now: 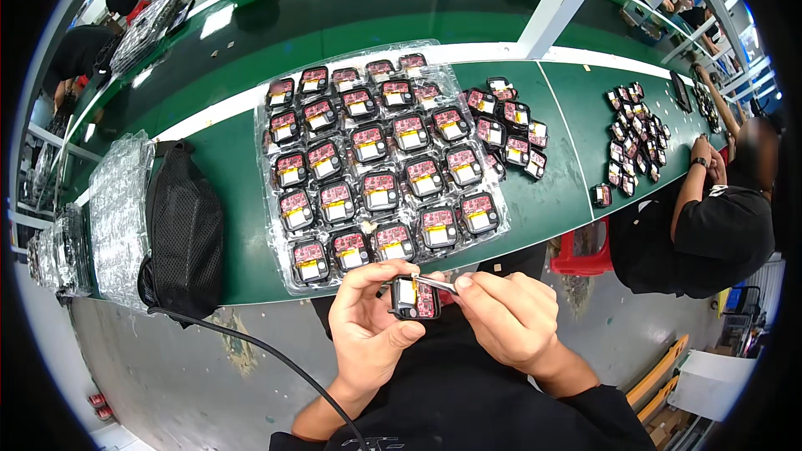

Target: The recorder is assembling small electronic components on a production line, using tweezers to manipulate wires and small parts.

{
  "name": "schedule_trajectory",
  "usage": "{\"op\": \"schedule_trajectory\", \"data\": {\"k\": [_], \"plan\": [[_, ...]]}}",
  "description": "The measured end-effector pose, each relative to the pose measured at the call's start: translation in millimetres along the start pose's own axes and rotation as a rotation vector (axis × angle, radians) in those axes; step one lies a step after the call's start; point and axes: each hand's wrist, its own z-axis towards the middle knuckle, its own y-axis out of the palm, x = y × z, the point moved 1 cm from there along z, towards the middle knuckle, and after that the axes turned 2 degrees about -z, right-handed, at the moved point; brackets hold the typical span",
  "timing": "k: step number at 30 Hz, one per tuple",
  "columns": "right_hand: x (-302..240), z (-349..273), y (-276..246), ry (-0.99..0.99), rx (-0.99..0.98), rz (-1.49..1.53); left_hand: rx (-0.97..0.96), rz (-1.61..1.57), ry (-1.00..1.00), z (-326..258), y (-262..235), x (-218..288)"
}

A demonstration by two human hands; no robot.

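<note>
Between the thumb and fingers of my left hand is a small black square device housing, its inside facing up with a red circuit board and a silvery white block showing. My right hand pinches a pair of metal tweezers, whose tips reach the upper edge of that housing. What the tips touch is too small to make out. Just beyond my hands lies a clear plastic tray holding rows of similar open housings, each with a red board, a white block and a yellow strip.
A loose pile of like housings lies right of the tray. Farther right, a co-worker sits by another pile. A black mesh bag and stacked clear trays stand left. A black cable crosses below; a white post rises behind.
</note>
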Motion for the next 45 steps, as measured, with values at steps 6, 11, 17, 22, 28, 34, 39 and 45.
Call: {"op": "schedule_trajectory", "data": {"k": [6,11,17,22,28,34,39,45], "plan": [[0,-2,3,0.007,0.015,0.016,-0.015,0.007,0.003,0,-2,-2],[-1,1,5,0.041,0.029,0.056,0.0,-0.011,-0.011,0,-2,-3],[0,-4,8,0.047,0.055,0.024,0.022,-0.003,-0.017,-1,-6,-5],[0,-3,8,0.014,0.046,0.003,-0.002,0.005,-0.02,0,-6,-6],[2,-2,9,0.097,0.022,0.121,-0.009,-0.069,-0.056,-3,-9,-7],[5,3,8,0.318,-0.018,0.377,-0.018,-0.008,-0.032,-2,-6,-2],[6,2,8,0.331,-0.036,0.383,-0.051,0.04,0.027,0,-7,-3],[11,2,3,0.3,-0.061,0.369,-0.052,0.076,0.039,0,-7,-2]]}}
